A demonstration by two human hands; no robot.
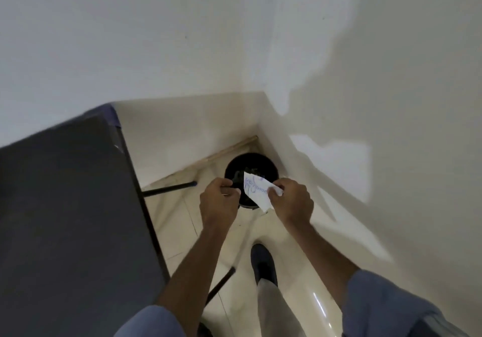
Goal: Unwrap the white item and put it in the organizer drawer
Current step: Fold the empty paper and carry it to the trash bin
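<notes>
My right hand [292, 201] pinches a white paper wrapper [257, 190] with blue print, held over a black bin [251, 172] on the floor in the room's corner. My left hand [217, 201] is closed beside it, a little to the left, with a thin pale sliver showing at its fingertips; what it holds I cannot tell. The wrapper hangs flat and open between the two hands. No organizer drawer is in view.
A dark grey table [65, 219] fills the left side, its black legs [169, 186] reaching toward the bin. White walls [365, 76] meet in the corner behind the bin. My shoe [263, 261] stands on the glossy cream tiles below my hands.
</notes>
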